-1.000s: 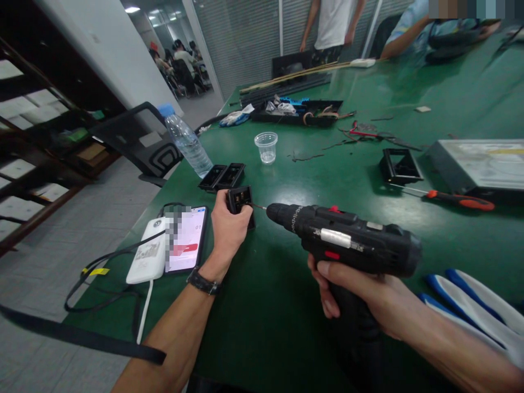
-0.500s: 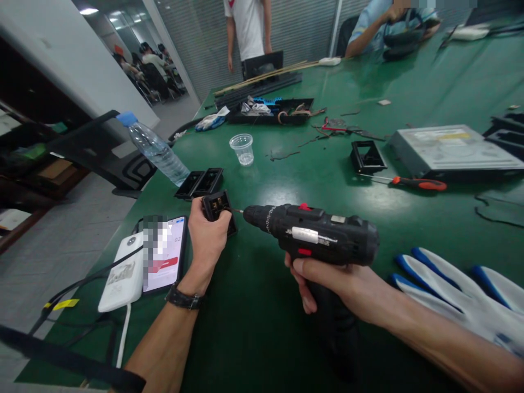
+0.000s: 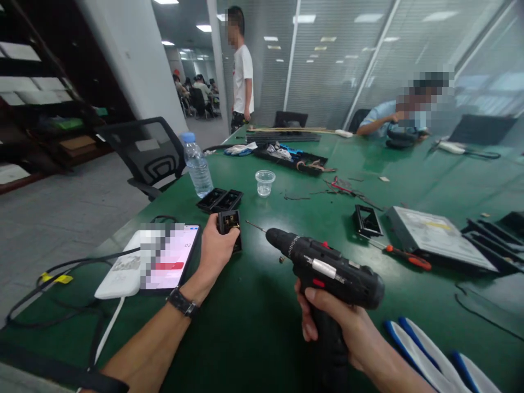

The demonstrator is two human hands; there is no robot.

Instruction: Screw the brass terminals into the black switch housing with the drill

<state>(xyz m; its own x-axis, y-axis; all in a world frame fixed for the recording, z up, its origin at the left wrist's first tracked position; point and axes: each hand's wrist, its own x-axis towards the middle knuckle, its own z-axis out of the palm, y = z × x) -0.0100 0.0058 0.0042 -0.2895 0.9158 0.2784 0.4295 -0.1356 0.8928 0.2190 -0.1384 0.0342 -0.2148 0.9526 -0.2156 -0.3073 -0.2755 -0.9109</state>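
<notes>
My left hand (image 3: 219,243) is closed around a small black plastic housing (image 3: 230,219) with brass-coloured parts inside, its thumb pressed on the near edge. A black cordless drill (image 3: 327,267) with red switches is gripped by its handle in my right hand (image 3: 327,311). The thin bit (image 3: 256,226) points up and left at the housing, apart from it by a short gap. Just below the chuck shows a tiny brass-coloured piece (image 3: 281,260); I cannot tell whether it lies on the table. Two black frames (image 3: 220,201) lie behind my left hand.
Left of my hands are a phone (image 3: 174,259), a white power bank (image 3: 123,273) and cables. A water bottle (image 3: 199,172) and a plastic cup (image 3: 265,183) stand farther back. To the right lie another frame (image 3: 360,221), a screwdriver (image 3: 409,257), a metal box (image 3: 442,240) and gloves (image 3: 429,357).
The drill has drawn away from the housing, to the right and downward, widening the gap at the bit. The brass-coloured piece now shows below the chuck. The camera view has tilted up.
</notes>
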